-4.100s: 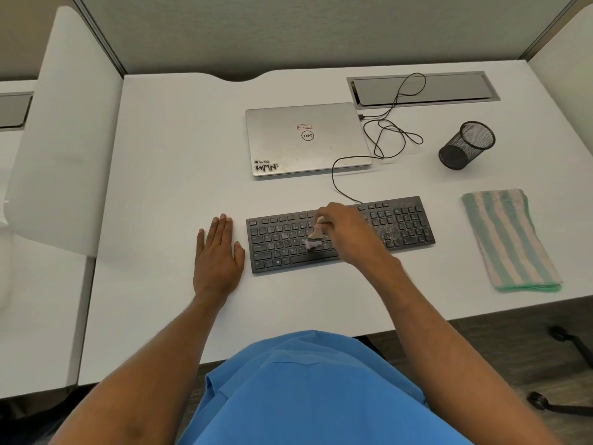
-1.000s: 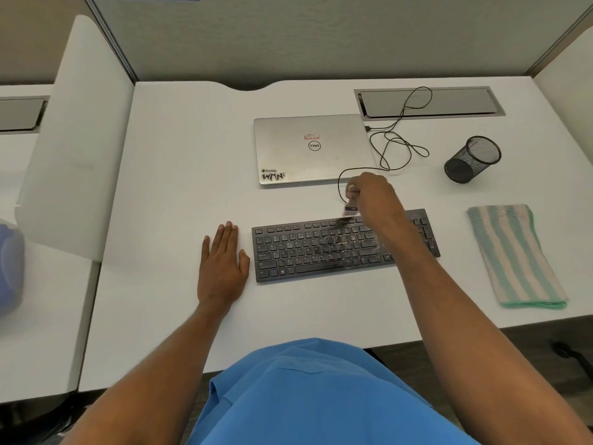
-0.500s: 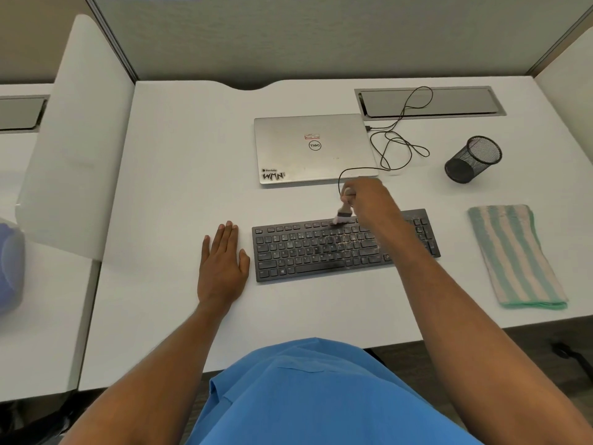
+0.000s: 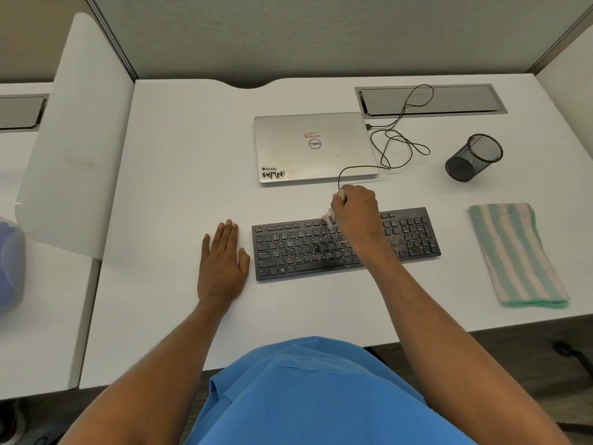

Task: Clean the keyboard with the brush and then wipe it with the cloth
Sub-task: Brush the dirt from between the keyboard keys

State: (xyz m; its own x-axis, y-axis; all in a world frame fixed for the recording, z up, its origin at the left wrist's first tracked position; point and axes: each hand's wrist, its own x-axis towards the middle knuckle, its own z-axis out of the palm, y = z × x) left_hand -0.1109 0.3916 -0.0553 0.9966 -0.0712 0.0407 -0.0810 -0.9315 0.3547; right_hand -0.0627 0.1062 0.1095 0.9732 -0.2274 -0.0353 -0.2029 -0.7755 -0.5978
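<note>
one keyboard (image 4: 345, 244), one brush (image 4: 329, 216), one cloth (image 4: 515, 253), two hands.

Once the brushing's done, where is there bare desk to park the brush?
Bare desk lies between the keyboard and the striped cloth, along the front edge, and widest left of the left hand and laptop. It is crowded behind the keyboard: the cable loops there beside the mesh cup. The right hand grips the brush.
</note>
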